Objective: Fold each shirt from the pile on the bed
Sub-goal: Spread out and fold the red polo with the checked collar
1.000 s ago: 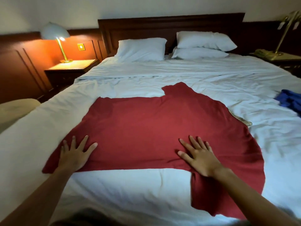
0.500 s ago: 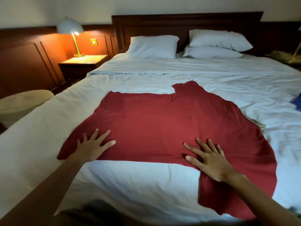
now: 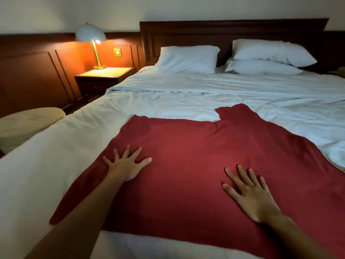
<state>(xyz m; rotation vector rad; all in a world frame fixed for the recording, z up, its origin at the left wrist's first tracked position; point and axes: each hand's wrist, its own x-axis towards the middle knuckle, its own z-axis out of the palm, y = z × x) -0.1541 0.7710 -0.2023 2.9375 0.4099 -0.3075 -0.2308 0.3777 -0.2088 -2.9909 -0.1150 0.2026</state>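
Observation:
A dark red shirt (image 3: 196, 156) lies spread flat across the near half of the white bed (image 3: 186, 98), one sleeve pointing toward the pillows. My left hand (image 3: 127, 165) presses on the shirt's left part with fingers spread straight. My right hand (image 3: 250, 193) lies flat on the shirt's right part, fingers straight and spread. Neither hand holds any cloth. The shirt's right edge runs out of view.
Three white pillows (image 3: 186, 59) lean against the dark wooden headboard. A lit lamp (image 3: 91, 36) stands on a wooden nightstand (image 3: 104, 75) at the left. A pale round seat (image 3: 26, 122) stands beside the bed's left edge.
Both hands have slid farther up the shirt, away from its near edge. The view has turned left, and the blue cloth at the right is out of view.

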